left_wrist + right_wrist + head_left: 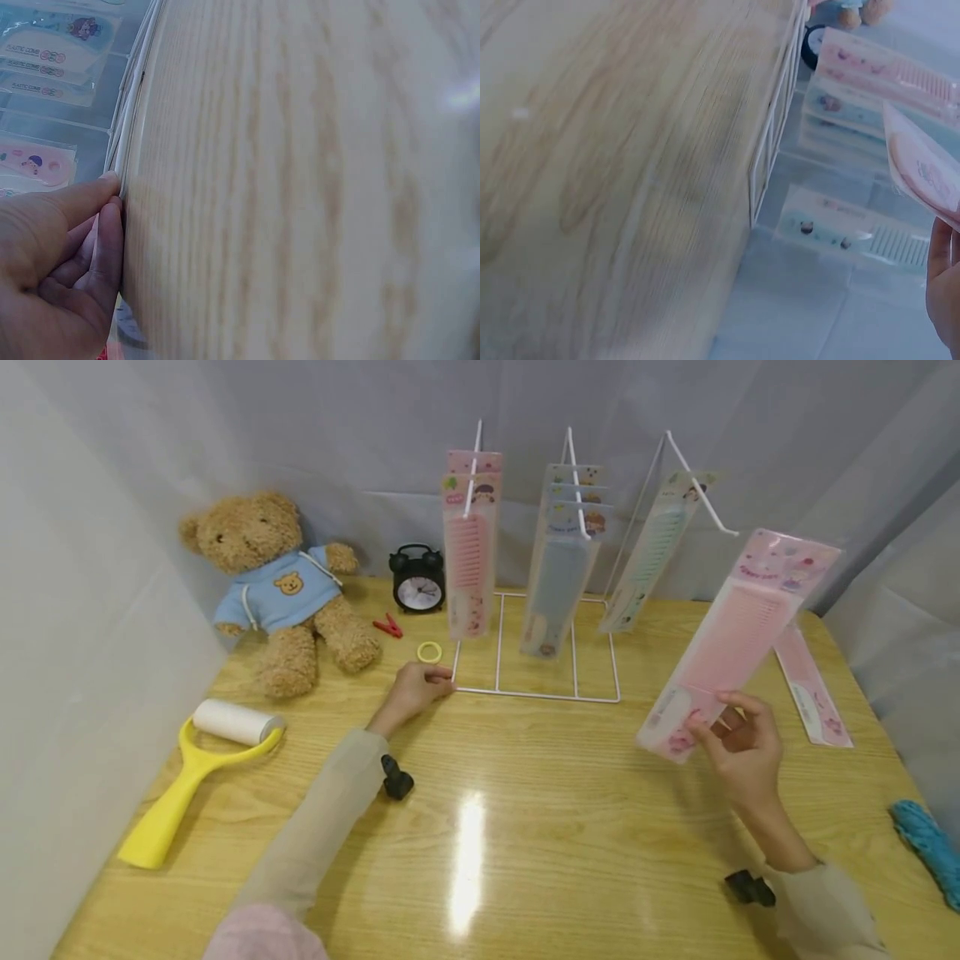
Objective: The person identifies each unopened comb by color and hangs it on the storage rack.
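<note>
In the head view my right hand (pixel 750 758) pinches a pink comb in a clear package (pixel 738 631) by its lower end, tilted in the air right of a white wire display rack (pixel 536 696). My left hand (pixel 415 692) pinches the rack's front left corner; the left wrist view shows thumb and finger (pixel 79 202) on the wire. Pink packaged combs (pixel 470 560) hang on the rack's left hook, several blue ones (pixel 558 581) on the middle hook, and a green one (pixel 654 556) on the right hook.
Another packaged pink comb (pixel 812 689) lies at the right. To the left are a teddy bear (pixel 281 589), a black alarm clock (pixel 418 587), a red clip (pixel 388 626), a yellow ring (pixel 429 652) and a yellow-handled lint roller (pixel 176 793). A blue bundle (pixel 927 852) lies at the right edge.
</note>
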`<act>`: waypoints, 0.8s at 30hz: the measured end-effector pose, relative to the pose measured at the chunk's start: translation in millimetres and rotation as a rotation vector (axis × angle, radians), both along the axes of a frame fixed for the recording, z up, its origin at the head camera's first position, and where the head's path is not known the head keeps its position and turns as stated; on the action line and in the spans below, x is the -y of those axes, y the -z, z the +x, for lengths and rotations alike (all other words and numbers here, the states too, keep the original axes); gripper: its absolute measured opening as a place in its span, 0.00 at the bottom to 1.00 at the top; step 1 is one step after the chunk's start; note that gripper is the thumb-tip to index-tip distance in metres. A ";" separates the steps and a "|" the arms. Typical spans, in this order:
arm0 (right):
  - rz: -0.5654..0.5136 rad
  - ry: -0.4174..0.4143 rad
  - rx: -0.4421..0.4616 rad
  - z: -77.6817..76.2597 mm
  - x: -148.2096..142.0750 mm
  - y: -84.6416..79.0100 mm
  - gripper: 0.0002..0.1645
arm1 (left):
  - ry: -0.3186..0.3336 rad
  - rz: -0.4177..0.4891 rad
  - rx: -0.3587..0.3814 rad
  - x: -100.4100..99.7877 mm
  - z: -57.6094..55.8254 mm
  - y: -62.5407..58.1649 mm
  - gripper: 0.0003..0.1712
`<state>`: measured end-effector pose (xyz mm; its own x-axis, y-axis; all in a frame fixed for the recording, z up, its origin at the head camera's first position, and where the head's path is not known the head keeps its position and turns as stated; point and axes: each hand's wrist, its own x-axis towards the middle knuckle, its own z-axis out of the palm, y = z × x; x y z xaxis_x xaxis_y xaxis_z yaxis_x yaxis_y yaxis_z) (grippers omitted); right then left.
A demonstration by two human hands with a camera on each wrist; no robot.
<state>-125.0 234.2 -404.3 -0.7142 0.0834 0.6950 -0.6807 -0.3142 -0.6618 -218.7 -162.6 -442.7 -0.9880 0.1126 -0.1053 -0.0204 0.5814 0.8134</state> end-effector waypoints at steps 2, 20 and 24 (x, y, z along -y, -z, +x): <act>0.029 -0.019 -0.016 0.8 5.7 -1.2 0.27 | 0.002 0.003 0.001 0.1 0.2 0.0 0.17; 0.236 -0.073 -0.088 -10.0 68.1 -2.5 0.27 | 0.000 0.010 0.008 -0.4 -0.3 0.1 0.17; 0.281 -0.048 -0.061 -15.1 84.0 -1.7 0.28 | -0.005 0.010 0.000 0.2 -0.4 -0.2 0.17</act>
<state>-140.1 150.2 -402.6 -0.6685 -0.1518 0.7280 -0.7108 -0.1573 -0.6856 -219.1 -162.9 -442.5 -0.9886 0.1090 -0.1037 -0.0228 0.5732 0.8191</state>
